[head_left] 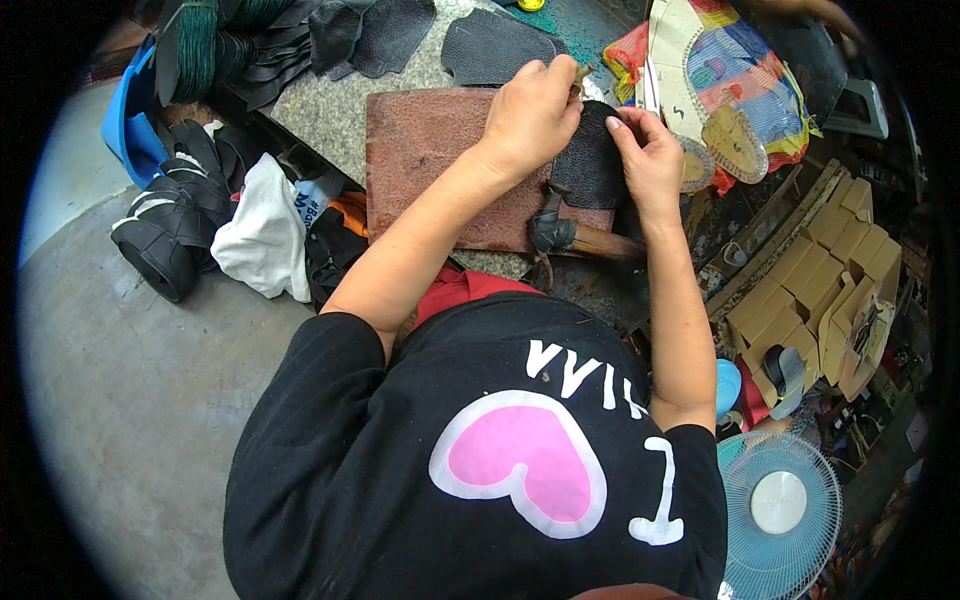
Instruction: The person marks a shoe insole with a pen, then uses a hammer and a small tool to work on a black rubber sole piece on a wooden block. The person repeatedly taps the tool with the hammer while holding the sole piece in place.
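My left hand is closed in a fist above a reddish-brown board. From it pokes the end of a small brass-coloured tool; its kind is hidden. Under and beside that fist lies a black leather piece, partly on the board. Thumb and fingers of my right hand pinch the piece's right edge. Close by, a hammer rests with its dark head against the leather's lower left and its wooden handle toward my right forearm.
More black leather pieces lie on the speckled stone slab. To the left are black footwear and a white cloth. Pale templates sit on a colourful woven sack. Cardboard boxes and a fan stand right.
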The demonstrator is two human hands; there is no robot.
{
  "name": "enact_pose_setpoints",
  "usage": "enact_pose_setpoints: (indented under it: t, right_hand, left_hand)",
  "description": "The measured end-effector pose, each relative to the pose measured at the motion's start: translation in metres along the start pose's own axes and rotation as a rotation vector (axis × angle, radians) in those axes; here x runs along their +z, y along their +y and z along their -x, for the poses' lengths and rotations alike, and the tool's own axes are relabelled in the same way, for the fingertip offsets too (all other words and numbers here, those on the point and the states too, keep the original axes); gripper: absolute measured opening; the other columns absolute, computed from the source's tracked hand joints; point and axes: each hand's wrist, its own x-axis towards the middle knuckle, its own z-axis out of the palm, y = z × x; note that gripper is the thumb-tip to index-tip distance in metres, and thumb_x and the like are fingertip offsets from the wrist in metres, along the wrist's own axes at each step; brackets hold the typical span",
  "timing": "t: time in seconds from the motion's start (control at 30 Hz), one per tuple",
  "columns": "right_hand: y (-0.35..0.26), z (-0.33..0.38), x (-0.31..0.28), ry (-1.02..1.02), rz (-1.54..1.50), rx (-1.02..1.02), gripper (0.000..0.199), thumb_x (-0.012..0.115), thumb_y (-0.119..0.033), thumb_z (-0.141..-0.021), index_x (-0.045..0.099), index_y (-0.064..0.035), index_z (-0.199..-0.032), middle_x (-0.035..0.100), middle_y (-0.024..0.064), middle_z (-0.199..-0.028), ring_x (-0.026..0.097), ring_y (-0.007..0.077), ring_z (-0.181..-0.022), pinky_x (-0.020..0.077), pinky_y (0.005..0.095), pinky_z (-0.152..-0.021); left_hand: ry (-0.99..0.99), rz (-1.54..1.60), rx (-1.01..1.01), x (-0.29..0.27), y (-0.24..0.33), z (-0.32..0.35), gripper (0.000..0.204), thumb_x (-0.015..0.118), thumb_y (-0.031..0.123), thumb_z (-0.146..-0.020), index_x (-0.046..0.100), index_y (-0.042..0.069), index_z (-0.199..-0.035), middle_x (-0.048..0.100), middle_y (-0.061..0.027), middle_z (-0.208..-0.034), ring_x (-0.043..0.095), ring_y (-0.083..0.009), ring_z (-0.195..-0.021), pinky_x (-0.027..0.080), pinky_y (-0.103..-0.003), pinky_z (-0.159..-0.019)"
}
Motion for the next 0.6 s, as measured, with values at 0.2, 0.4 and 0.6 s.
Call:
enact_pose_setpoints:
  t: [0.2, 0.4, 0.6]
  right_hand:
    - [-0.015, 0.009, 0.003, 0.138, 0.419, -0.118, 0.024, 0.076, -0.022, -0.084, 0.068, -0.0074, -0.102, 0.067, 0.0028, -0.082, 0.061, 0.0119, -0.070, 0.0487, 0.0269, -0.066]
    - [-0.030, 0.013, 0.002, 0.249, 0.619, -0.268, 0.029, 0.079, -0.029, -0.077, 0.065, -0.0123, -0.097, 0.063, 0.0057, -0.084, 0.064, 0.0254, -0.079, 0.0505, 0.0383, -0.067]
    - [-0.052, 0.069, -0.037, -0.383, 0.726, -0.376, 0.044, 0.082, -0.032, -0.068, 0.063, -0.0118, -0.102, 0.058, 0.0066, -0.092, 0.060, 0.0269, -0.088, 0.0493, 0.0401, -0.073]
  left_hand:
    - [0.068, -0.111, 0.183, 0.004, 0.002, -0.001, 0.029, 0.071, 0.006, -0.073, 0.052, 0.007, -0.094, 0.060, -0.0094, -0.079, 0.057, -0.0307, -0.082, 0.050, -0.043, -0.071]
    - [0.103, -0.145, 0.192, 0.006, -0.001, -0.001, 0.032, 0.074, 0.006, -0.069, 0.052, 0.006, -0.092, 0.061, -0.0092, -0.080, 0.056, -0.0312, -0.084, 0.049, -0.042, -0.074]
    - [0.143, -0.155, 0.139, -0.001, 0.002, -0.002, 0.035, 0.077, 0.015, -0.073, 0.050, 0.006, -0.093, 0.060, -0.0108, -0.079, 0.057, -0.0328, -0.081, 0.049, -0.042, -0.072]
